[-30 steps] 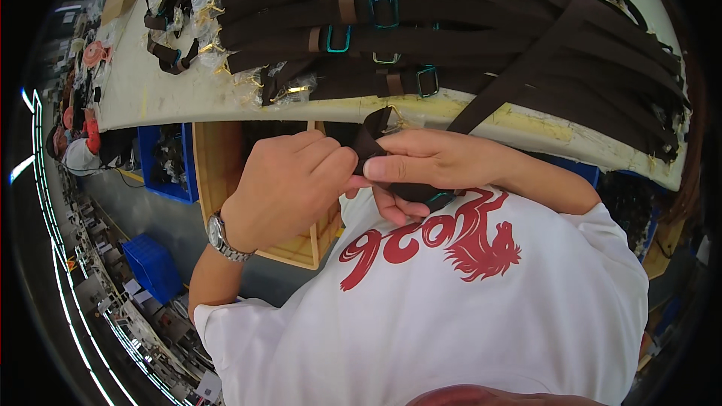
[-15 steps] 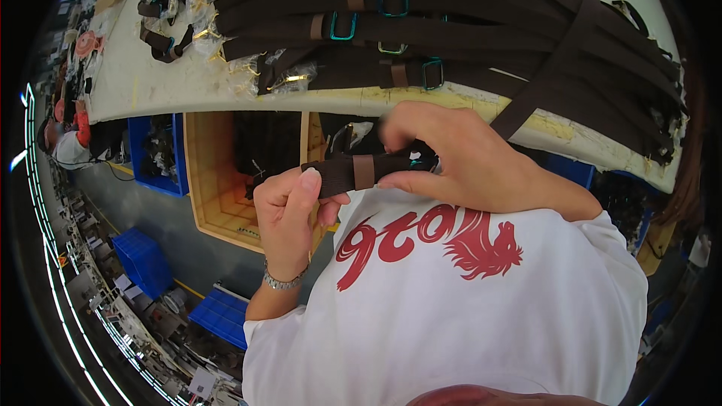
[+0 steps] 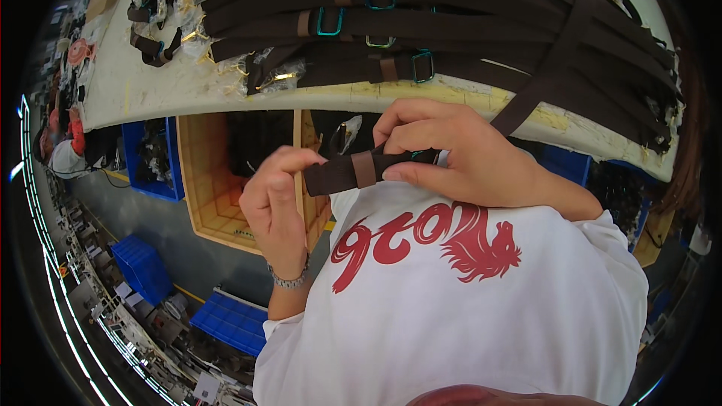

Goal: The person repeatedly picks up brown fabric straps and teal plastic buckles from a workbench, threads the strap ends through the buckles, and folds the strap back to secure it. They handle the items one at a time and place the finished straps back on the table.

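Note:
A dark brown webbing strap [image 3: 329, 178] is held up in front of my chest, its end pointing left. A lighter brown loop [image 3: 364, 170] goes around it, and a bit of teal buckle shows beside my fingers. My right hand [image 3: 444, 152] is closed on the strap just right of the loop, thumb below and fingers above. At the strap's left end, my left hand [image 3: 277, 199] has its thumb and index finger apart; the index fingertip is at the strap's upper corner, and I cannot tell whether it touches. More of the strap runs up from behind my right hand toward the table.
Many dark straps [image 3: 466, 34] with teal and gold buckles lie across the pale table [image 3: 165, 94]. Below its edge stand a wooden crate [image 3: 186, 180] and a blue bin [image 3: 129, 158]. Blue crates [image 3: 143, 267] sit on the floor. Another person [image 3: 68, 158] is at far left.
My left thumb and fingers have come off the strap's end and spread, the hand shifting slightly left. My right hand keeps its hold by the loop. The view has shifted a little.

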Demonstrator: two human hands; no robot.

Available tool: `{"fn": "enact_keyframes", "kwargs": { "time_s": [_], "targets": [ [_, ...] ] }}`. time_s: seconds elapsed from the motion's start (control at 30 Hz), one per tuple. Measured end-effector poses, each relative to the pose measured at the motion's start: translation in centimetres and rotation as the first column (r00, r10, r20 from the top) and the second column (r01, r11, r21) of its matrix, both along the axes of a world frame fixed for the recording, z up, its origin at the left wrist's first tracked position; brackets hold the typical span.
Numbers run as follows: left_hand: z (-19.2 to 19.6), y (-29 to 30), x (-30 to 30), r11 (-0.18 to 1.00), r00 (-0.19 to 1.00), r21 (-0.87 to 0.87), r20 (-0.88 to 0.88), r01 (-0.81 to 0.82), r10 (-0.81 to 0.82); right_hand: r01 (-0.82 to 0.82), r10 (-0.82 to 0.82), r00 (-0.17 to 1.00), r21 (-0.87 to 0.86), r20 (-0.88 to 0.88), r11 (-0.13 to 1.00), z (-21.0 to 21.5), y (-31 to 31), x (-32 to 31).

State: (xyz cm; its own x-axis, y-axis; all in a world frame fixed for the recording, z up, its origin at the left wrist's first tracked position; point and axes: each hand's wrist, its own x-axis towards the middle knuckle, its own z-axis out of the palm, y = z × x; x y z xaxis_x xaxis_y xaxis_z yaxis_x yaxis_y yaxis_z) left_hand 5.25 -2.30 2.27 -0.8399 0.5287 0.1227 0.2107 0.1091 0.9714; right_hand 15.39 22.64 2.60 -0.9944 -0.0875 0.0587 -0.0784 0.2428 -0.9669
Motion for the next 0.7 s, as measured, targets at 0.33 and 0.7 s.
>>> {"fn": "enact_keyframes", "kwargs": {
  "time_s": [0.33,0.7],
  "targets": [
    [-1.5,1.3,-0.6,0.999,0.997,-0.024,0.071,0.041,-0.040,-0.085,0.084,0.996,-0.129,-0.014,0.988,0.3,1.2,0.3],
    [-1.4,-0.8,-3.7,0.861,0.868,-0.147,0.192,0.487,-0.458,-0.345,0.342,0.939,-0.136,-0.048,0.929,0.2,2.6,1.7]
  ]
}}
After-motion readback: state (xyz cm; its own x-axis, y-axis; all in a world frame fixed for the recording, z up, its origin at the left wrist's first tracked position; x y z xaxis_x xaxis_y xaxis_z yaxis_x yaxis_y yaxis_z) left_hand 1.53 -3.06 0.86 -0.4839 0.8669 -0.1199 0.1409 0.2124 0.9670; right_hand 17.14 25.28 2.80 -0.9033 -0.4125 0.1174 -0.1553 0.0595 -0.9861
